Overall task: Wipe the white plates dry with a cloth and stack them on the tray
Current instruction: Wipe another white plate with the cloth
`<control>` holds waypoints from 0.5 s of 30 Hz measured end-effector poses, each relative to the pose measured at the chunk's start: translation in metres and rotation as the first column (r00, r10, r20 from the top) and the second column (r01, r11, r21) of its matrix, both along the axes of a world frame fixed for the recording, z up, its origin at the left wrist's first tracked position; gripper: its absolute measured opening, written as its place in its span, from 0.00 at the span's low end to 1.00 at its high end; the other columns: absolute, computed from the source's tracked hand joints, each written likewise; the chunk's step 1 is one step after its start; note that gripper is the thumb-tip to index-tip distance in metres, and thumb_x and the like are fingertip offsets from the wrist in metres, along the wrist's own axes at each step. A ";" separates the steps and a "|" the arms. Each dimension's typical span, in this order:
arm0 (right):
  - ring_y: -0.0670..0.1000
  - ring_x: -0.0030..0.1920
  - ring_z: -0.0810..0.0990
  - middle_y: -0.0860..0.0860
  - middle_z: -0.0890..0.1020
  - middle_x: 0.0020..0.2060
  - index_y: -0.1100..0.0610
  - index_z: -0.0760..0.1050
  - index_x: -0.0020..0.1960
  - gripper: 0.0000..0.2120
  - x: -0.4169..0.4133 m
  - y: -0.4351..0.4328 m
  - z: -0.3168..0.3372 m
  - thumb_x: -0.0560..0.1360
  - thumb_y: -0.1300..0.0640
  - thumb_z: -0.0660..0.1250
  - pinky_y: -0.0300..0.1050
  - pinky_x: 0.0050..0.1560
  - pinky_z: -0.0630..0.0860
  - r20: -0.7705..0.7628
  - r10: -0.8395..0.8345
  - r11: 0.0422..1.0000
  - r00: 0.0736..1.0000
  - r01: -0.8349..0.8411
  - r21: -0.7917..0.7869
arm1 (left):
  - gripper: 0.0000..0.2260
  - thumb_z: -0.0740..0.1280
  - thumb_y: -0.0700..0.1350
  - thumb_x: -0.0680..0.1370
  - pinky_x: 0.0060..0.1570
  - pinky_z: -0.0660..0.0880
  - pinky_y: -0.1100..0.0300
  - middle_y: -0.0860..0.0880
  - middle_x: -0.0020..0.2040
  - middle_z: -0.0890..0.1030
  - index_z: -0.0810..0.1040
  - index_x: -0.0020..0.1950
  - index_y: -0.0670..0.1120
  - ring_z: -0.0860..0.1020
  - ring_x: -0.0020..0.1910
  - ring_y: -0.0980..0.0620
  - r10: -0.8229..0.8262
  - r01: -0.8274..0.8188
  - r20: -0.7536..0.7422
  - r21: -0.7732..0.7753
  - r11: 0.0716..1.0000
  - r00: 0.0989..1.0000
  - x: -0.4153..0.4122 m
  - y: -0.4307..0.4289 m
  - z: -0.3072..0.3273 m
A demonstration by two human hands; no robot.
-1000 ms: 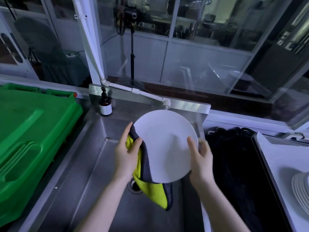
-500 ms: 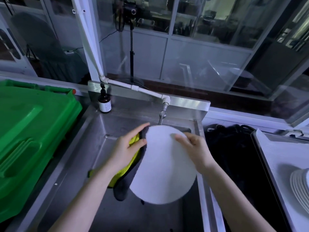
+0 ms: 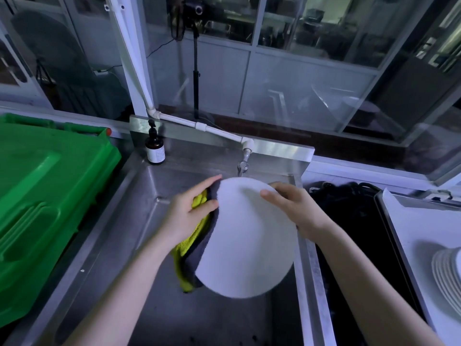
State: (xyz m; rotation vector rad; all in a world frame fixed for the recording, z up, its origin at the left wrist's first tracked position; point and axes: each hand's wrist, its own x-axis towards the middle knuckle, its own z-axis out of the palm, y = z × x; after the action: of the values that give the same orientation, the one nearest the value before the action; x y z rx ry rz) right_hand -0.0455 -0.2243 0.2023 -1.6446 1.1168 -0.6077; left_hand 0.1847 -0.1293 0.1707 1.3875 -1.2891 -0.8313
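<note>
The white plate (image 3: 247,240) is held tilted over the sink (image 3: 159,308) between both hands. The right hand (image 3: 291,208) grips its upper rim to steady it. The left hand (image 3: 189,216) pinches the yellow-and-grey cloth (image 3: 197,236) round the opposite edge, seemingly to dry it. The stack of plates (image 3: 446,278) sits on the tray (image 3: 411,221), well right of the right hand.
</note>
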 end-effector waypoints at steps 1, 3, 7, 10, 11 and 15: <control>0.48 0.36 0.74 0.50 0.77 0.35 0.55 0.81 0.42 0.16 0.002 -0.001 0.001 0.72 0.40 0.71 0.45 0.39 0.69 -0.061 0.076 0.997 0.995 -0.076 0.000 | 0.24 0.70 0.38 0.77 0.58 0.64 0.80 0.70 0.62 0.76 0.75 0.68 0.60 0.72 0.63 0.72 -0.080 0.079 0.064 0.009 0.997 0.995 -0.001 -0.001 0.007; 0.47 0.35 0.76 0.48 0.79 0.33 0.55 0.81 0.40 0.18 0.009 0.001 -0.002 0.72 0.39 0.72 0.43 0.38 0.72 -0.102 0.137 0.990 0.985 -0.134 0.042 | 0.23 0.70 0.39 0.77 0.56 0.61 0.82 0.71 0.61 0.75 0.76 0.66 0.61 0.70 0.61 0.76 -0.163 0.159 0.139 0.040 0.987 0.977 -0.007 -0.003 0.014; 0.48 0.35 0.78 0.50 0.81 0.33 0.58 0.83 0.42 0.14 0.010 0.007 -0.009 0.75 0.47 0.73 0.43 0.39 0.73 -0.003 -0.005 1.000 1.000 0.005 0.006 | 0.21 0.68 0.38 0.78 0.53 0.61 0.84 0.70 0.60 0.75 0.75 0.68 0.58 0.69 0.58 0.79 -0.088 0.086 0.096 0.024 0.996 0.991 -0.008 0.000 0.008; 0.51 0.38 0.73 0.53 0.77 0.35 0.63 0.81 0.43 0.16 0.018 0.020 -0.025 0.76 0.49 0.72 0.47 0.41 0.70 0.220 -0.455 0.889 0.863 0.424 0.175 | 0.21 0.67 0.41 0.80 0.49 0.66 0.81 0.63 0.60 0.78 0.73 0.71 0.56 0.75 0.57 0.69 0.297 -0.285 -0.190 0.085 0.955 0.936 -0.020 -0.001 -0.013; 0.51 0.38 0.74 0.52 0.78 0.35 0.62 0.80 0.41 0.15 0.029 0.030 -0.032 0.77 0.49 0.70 0.46 0.42 0.71 0.264 -0.622 0.780 0.737 0.554 0.291 | 0.21 0.66 0.43 0.80 0.45 0.67 0.81 0.66 0.57 0.77 0.71 0.72 0.58 0.76 0.53 0.69 0.447 -0.424 -0.219 0.146 0.894 0.867 -0.030 -0.001 -0.019; 0.50 0.39 0.78 0.47 0.80 0.37 0.51 0.78 0.39 0.12 0.056 0.057 -0.049 0.80 0.48 0.65 0.45 0.42 0.76 0.283 -0.802 0.598 0.527 0.695 0.400 | 0.23 0.67 0.45 0.79 0.43 0.69 0.73 0.67 0.50 0.75 0.69 0.73 0.60 0.75 0.48 0.66 0.634 -0.588 -0.280 0.237 0.773 0.721 -0.047 -0.004 -0.038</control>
State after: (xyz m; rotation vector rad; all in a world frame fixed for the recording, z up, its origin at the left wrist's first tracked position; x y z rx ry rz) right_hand 0.0105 -0.1674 0.1531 -0.6564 1.4726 -1.2828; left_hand 0.1373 -0.1329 0.1331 1.5572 -0.4398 -0.6535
